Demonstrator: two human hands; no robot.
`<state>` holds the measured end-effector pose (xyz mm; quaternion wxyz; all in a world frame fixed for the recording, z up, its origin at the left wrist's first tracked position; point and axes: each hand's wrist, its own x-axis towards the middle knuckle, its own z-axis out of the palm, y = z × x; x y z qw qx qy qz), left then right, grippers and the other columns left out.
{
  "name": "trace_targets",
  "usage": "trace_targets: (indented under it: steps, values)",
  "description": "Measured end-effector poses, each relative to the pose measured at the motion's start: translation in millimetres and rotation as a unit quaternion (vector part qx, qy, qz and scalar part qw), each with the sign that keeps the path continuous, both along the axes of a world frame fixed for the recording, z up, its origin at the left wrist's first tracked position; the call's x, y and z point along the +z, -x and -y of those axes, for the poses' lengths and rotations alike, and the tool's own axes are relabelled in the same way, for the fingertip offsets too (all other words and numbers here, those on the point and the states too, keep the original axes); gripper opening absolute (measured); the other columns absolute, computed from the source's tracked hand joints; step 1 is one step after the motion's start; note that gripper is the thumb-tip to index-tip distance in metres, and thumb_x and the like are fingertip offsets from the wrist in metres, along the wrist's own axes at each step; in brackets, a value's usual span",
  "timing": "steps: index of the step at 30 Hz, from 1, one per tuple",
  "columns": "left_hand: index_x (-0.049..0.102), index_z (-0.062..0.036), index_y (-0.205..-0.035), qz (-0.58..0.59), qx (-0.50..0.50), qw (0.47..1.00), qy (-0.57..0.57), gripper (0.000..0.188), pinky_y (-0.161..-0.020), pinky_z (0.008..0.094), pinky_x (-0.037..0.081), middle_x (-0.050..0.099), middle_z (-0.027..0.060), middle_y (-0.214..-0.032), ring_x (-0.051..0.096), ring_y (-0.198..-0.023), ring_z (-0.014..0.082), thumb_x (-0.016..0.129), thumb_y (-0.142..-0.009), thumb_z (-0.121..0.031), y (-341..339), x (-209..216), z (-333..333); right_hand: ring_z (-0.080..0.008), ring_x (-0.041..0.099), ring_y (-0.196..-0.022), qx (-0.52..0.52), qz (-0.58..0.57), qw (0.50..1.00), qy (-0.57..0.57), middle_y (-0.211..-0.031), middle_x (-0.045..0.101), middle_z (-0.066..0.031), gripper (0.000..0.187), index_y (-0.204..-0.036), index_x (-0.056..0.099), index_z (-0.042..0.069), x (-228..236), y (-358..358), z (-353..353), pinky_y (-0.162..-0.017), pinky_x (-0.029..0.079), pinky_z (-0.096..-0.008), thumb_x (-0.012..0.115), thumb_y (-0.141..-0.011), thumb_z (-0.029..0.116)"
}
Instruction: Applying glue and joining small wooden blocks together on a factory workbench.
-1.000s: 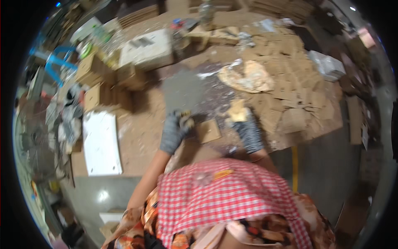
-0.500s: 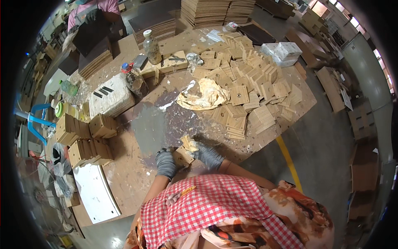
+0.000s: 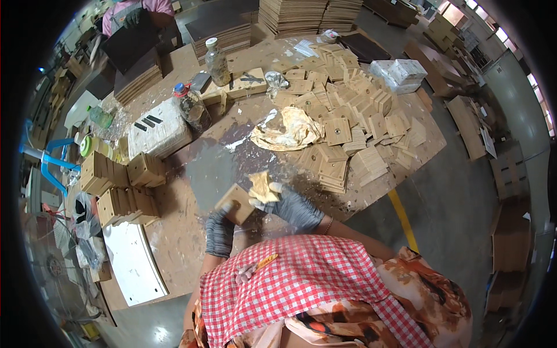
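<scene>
Both my hands wear grey gloves with pale fingertips. My left hand is closed on a small square wooden block, its plain brown face turned up and the thumb on its edge. In my right hand is a crumpled yellowish cloth, pinched by the fingers just right of the block. Beyond the hands lies a larger stained cream rag on the worktable. A big heap of similar wooden blocks with holes spreads to its right.
Stacked wooden blocks stand at the left, by a white panel. Behind are a wrapped package with black strips, a red-and-blue-capped bottle and a glass bottle. A co-worker stands at the far left beside dark boards.
The wooden block has been raised and turned so a plain face shows. My right hand has lifted the cloth slightly away from it.
</scene>
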<state>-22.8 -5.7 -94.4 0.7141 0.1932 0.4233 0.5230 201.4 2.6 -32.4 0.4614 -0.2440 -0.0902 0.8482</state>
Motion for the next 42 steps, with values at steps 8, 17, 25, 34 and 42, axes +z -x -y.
trace_targets:
  steps: [8,17,25,34,42]
  values:
    - [0.054,-0.0031,-0.119,-0.012,-0.004,1.000,-0.001,0.039,-0.077,0.0392,0.058,0.062,0.0089,-0.107,0.063,-0.095,0.0212,0.065,-0.087,-0.022,-22,77,-21,-0.0258,0.057,-0.113,0.030,0.148,0.965,-0.215,-0.121,0.055,-0.0182,0.040,-0.127,0.043,-0.007,23,11,-30,-0.092,0.051,-0.0302,0.046,-0.099,0.021]
    - [0.053,0.0034,-0.119,-0.197,-0.045,0.977,-0.070,0.041,-0.074,0.0306,0.057,0.064,0.0116,-0.103,0.064,-0.087,0.0188,0.065,-0.085,-0.017,-23,68,1,-0.0234,0.061,-0.102,-0.031,0.220,0.954,-0.202,-0.115,0.060,-0.0136,0.037,-0.118,0.054,0.000,32,2,-20,-0.085,0.053,-0.0330,0.054,-0.095,0.029]
    - [0.054,0.0062,-0.117,-0.219,-0.047,0.968,-0.114,0.033,-0.080,0.0286,0.053,0.065,0.0103,-0.100,0.063,-0.088,0.0159,0.061,-0.088,-0.008,-40,88,5,-0.0260,0.051,-0.110,-0.095,0.533,0.640,-0.546,-0.119,0.054,-0.0110,0.040,-0.123,0.058,0.006,61,29,-12,-0.097,0.041,-0.0374,0.063,-0.087,0.022]
    - [0.047,0.0054,-0.126,-0.115,-0.017,0.984,-0.132,0.043,-0.084,0.0350,0.056,0.061,0.0135,-0.109,0.062,-0.101,0.0232,0.059,-0.088,-0.008,-36,98,9,-0.0277,0.053,-0.101,-0.153,0.613,0.596,-0.495,-0.109,0.058,-0.0142,0.035,-0.114,0.063,0.001,48,13,-30,-0.092,0.043,-0.0370,0.067,-0.082,0.015]
    - [0.047,0.0023,-0.125,-0.028,-0.055,0.997,-0.045,0.056,-0.080,0.0393,0.058,0.059,0.0150,-0.114,0.064,-0.099,0.0264,0.070,-0.081,-0.025,-32,121,5,-0.0202,0.051,-0.108,-0.135,0.499,0.722,-0.460,-0.113,0.055,-0.0123,0.038,-0.121,0.056,-0.001,56,-16,-43,-0.097,0.042,-0.0328,0.060,-0.088,0.017]
